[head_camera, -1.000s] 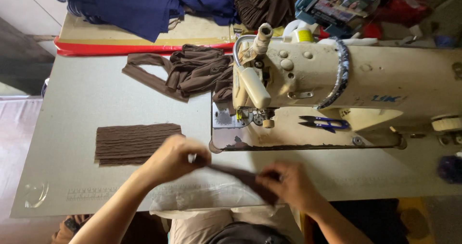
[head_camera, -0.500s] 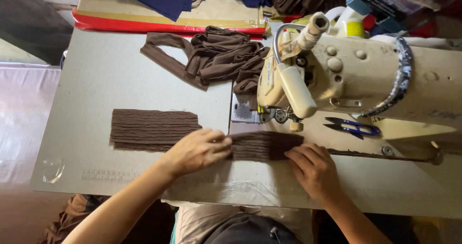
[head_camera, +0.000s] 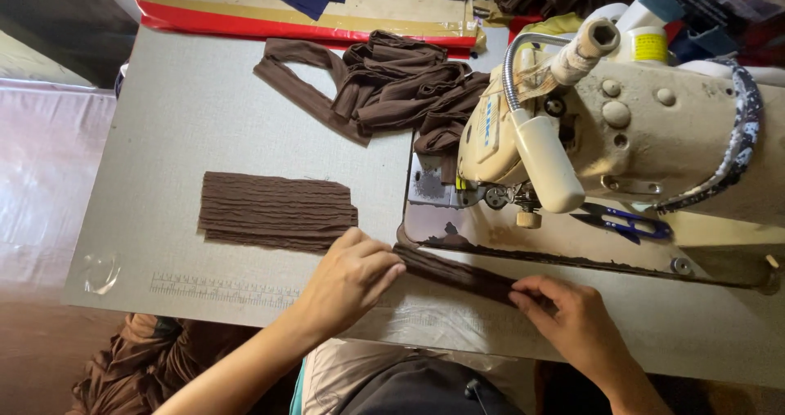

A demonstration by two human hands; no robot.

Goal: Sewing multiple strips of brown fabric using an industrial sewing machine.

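brown ribbed fabric strip (head_camera: pixel 458 273) lies flat along the near edge of the desk (head_camera: pixel 163 121), at 6 o'clock from the sewing machine (head_camera: pixel 654 129). left hand (head_camera: pixel 347 280) presses its left end, grip closed on it; right hand (head_camera: pixel 572 317) pins its right end with fingertips. at 10 o'clock sits a stack of ribbed pieces (head_camera: pixel 274 210); farther, at 12 o'clock, a heap of brown strips (head_camera: pixel 392 84). blue thread snips (head_camera: pixel 625 221) rest on the machine bed.

Brown strip (head_camera: pixel 458 273): ribbed knit cloth, matt. Folded stack (head_camera: pixel 276 210) same ribbed cloth. Table (head_camera: pixel 188 112): grey, matt, fine-textured laminate. Sewing machine (head_camera: pixel 654 137): cream painted metal, worn, semi-gloss. Snips (head_camera: pixel 625 220): blue plastic handles.
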